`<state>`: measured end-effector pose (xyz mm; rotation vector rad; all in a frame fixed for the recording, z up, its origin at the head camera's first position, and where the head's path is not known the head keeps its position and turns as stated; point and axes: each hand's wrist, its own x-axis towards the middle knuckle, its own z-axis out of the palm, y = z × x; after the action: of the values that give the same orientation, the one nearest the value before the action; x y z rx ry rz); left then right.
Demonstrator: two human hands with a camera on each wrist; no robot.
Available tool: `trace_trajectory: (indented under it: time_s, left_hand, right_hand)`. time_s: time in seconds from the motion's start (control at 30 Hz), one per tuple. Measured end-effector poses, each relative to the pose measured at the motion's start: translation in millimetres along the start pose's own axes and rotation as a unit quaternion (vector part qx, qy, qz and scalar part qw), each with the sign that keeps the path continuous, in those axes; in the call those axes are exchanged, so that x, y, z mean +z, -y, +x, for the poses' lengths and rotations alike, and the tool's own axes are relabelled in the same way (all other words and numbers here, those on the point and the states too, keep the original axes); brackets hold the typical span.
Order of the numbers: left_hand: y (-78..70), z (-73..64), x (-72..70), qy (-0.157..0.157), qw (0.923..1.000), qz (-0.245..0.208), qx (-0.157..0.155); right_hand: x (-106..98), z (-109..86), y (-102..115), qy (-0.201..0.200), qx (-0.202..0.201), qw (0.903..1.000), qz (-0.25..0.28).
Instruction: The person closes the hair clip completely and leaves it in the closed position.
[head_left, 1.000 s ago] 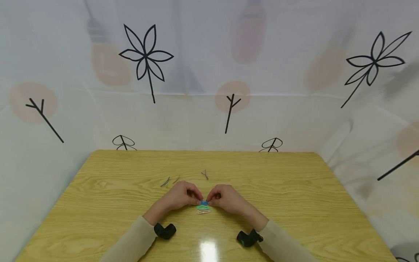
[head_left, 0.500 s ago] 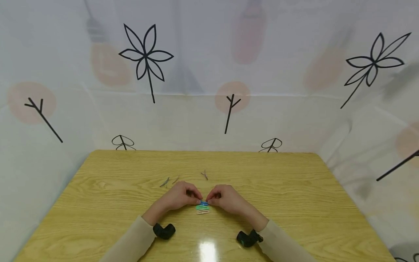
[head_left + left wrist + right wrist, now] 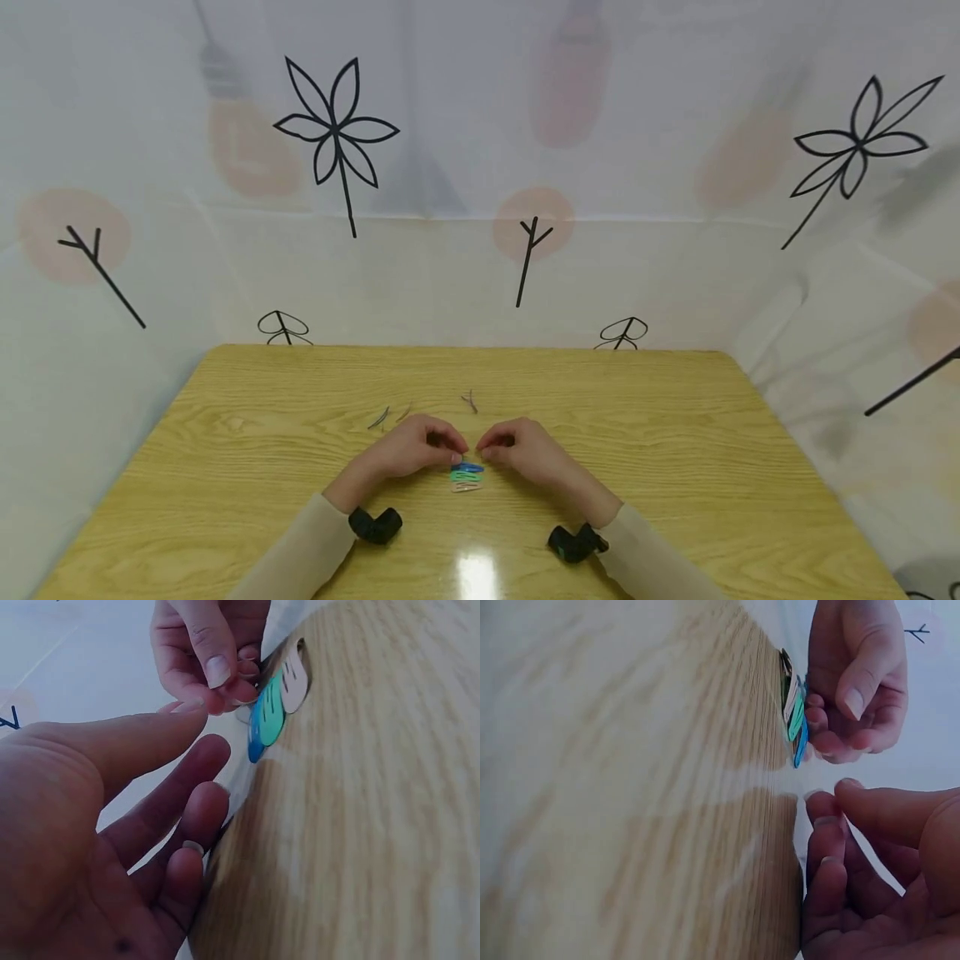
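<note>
Three flat snap hair clips lie in a close row on the table, most clearly seen in the left wrist view: a blue hair clip [image 3: 468, 468], a green hair clip [image 3: 271, 720] and a pale pink hair clip [image 3: 295, 682]. My left hand [image 3: 416, 446] is beside the blue clip's left end, its thumb tip close to it; whether they touch I cannot tell. My right hand [image 3: 521, 450] is just off the right end, apart from the clips. Fingers on both hands are loosely bent, and nothing shows between them in the wrist views.
Behind the hands lie thin dark pieces resembling hairpins [image 3: 378, 417], with a crossed, twig-like group [image 3: 470, 402] farther right. The wooden table [image 3: 637, 400] reaches back to a patterned cloth [image 3: 450, 275]. A black camera sits on each wrist.
My right hand has drawn slightly right, away from the blue clip, uncovering more of it. The left hand has hardly moved. Green and pink clips stay in place.
</note>
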<state>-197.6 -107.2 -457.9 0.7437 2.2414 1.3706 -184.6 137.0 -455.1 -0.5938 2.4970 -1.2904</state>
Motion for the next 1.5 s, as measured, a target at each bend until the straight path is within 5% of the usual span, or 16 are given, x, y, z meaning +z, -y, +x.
trace_trajectory:
  time_s: [0.27,0.83,1.5]
  left_hand:
    - [-5.7,2.7,-2.9,-0.012,0.9998,-0.01,0.009]
    - [-5.1,24.0,-0.6,-0.181,0.9834,0.003,-0.018]
    - [-1.7,40.7,1.9,-0.189,0.9795,0.034,-0.06]
  right_hand:
    - [-1,1.3,1,-0.033,-0.003,0.9991,0.027]
    - [-4,18.5,7,-0.136,0.029,0.9902,0.005]
    - [5,48.6,9,-0.172,0.039,0.9835,-0.042]
